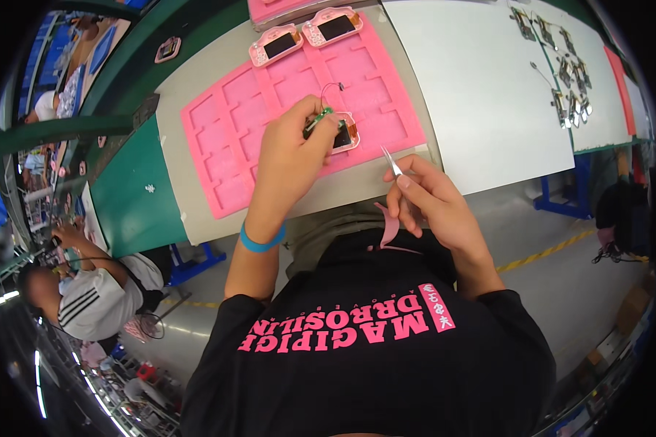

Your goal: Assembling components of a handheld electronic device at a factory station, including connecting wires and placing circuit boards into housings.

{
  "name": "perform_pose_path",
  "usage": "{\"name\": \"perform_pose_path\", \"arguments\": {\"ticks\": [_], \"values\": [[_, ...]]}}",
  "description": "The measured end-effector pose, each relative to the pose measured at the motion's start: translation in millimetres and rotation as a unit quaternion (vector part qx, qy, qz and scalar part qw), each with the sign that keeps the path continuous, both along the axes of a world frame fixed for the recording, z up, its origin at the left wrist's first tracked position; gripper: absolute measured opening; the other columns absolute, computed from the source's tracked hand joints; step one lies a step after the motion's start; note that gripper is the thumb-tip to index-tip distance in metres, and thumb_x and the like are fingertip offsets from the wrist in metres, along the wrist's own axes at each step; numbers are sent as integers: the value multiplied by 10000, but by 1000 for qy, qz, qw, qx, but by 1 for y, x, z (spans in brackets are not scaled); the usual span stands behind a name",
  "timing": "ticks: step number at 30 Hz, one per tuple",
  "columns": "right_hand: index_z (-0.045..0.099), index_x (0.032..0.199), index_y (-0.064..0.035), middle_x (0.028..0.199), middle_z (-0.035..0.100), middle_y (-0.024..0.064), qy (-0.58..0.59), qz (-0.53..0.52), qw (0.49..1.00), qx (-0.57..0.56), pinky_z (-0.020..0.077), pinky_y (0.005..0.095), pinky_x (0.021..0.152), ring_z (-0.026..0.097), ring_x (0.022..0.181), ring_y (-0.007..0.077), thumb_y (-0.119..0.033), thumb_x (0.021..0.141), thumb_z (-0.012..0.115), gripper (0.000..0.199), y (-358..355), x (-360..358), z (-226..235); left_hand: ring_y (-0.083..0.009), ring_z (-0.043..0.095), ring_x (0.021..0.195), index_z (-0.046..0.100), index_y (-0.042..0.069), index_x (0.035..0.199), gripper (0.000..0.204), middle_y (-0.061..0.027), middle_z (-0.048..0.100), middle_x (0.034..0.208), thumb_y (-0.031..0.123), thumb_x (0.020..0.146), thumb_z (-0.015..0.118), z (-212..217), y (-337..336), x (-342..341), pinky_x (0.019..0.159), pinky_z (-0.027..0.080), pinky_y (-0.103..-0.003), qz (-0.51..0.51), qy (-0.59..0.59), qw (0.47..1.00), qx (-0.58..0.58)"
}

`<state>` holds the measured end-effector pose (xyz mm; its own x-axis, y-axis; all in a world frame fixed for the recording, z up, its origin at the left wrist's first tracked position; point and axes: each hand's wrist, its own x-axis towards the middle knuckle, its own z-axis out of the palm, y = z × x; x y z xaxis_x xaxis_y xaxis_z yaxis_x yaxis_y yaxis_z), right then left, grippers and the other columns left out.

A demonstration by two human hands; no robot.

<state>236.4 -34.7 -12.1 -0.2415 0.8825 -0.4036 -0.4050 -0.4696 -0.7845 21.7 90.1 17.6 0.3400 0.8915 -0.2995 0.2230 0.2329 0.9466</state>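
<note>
Left hand, pinching a green circuit board, partly covers a pink-framed device; right hand grips tweezers.

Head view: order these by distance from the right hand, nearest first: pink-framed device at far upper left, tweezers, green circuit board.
1. Tweezers, held in the right hand.
2. Green circuit board, in the left hand.
3. Pink-framed device, far upper left.

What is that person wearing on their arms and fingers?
Short black sleeves, and a bright blue band around the left wrist. The right wrist has nothing on it. The fingers are bare: no gloves.
</note>
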Motion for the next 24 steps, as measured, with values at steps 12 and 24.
{"name": "perform_pose_path", "arguments": {"ticks": [12,24], "values": [[509,1258,-52,700,691,144,62,55,994,-66,353,256,370,477,368,146,-225,1182,429,206,27,-21,2,-113,610,644,633,12,1084,241,-72,669,822,57,921,804,-10,12,6,563,503,-226,-9,154,977,150],[500,1228,-64,617,649,130,65,53,994,-66,321,255,345,415,322,144,-236,1192,414,195,42,-36,2,-147,639,704,617,16,1048,225,-88,723,875,55,902,784,-13,12,-1,613,526,-275,13,84,991,108]]}}
